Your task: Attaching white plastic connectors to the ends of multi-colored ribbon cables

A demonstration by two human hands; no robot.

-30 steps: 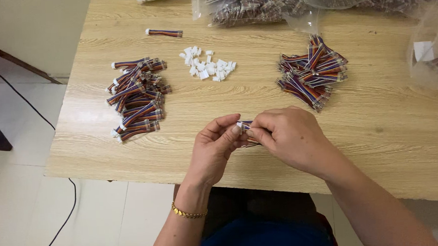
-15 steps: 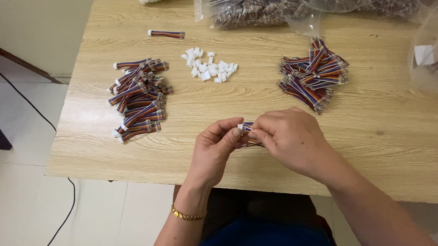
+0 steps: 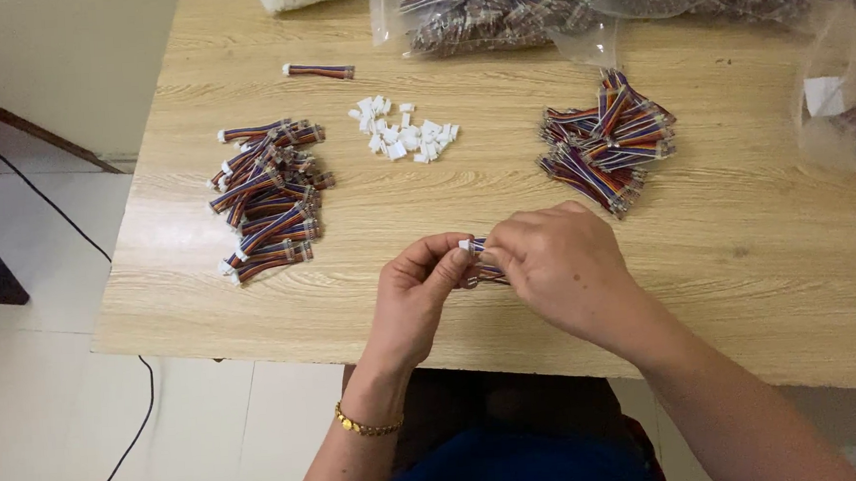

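Note:
Over the near edge of the wooden table [image 3: 741, 253], my left hand [image 3: 416, 295] and my right hand [image 3: 556, 263] meet on a short multicoloured ribbon cable [image 3: 483, 267] with a small white connector at its tip. Both hands pinch it between thumb and fingers; most of the cable is hidden by them. A heap of small white connectors [image 3: 403, 139] lies farther back, in the middle. A pile of cables with white ends [image 3: 270, 200] lies to the left. Another pile of cables [image 3: 608, 143] lies to the right.
A single cable [image 3: 319, 71] lies alone at the back left. Clear plastic bags of more cables [image 3: 552, 5] line the back edge, and another bag [image 3: 845, 101] sits at the right. A black cord [image 3: 76, 230] runs over the tiled floor on the left.
My hands stay together on the cable with only slight finger movement. The piles have not moved.

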